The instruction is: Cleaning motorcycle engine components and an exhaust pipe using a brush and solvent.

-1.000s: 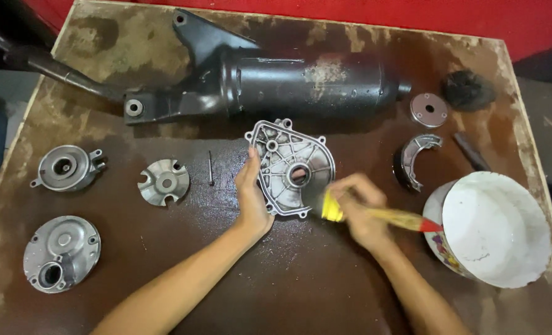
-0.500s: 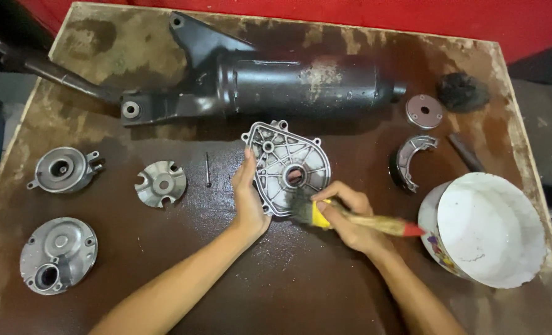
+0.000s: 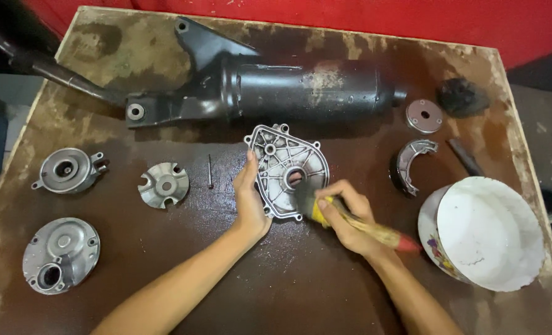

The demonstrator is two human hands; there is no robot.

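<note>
— Head view: where was the cover?
— Flat on the table (image 3: 164,273), below the black exhaust (image 3: 301,93). My left hand (image 3: 250,201) lay open-fingered against the aluminium cover (image 3: 275,162)'s edge.
— And your right hand (image 3: 345,217)?
— Fingers (image 3: 335,192) closed round the paintbrush (image 3: 350,220), bristles on the cover.

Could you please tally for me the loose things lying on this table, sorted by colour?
Silver metal parts: 6 (cover, housing, slotted disc, round cover, small disc, curved shoe)
Black: 2 (long cylinder, lump)
White: 1 (bowl)
Yellow-handled brush: 1
Total: 10
</note>
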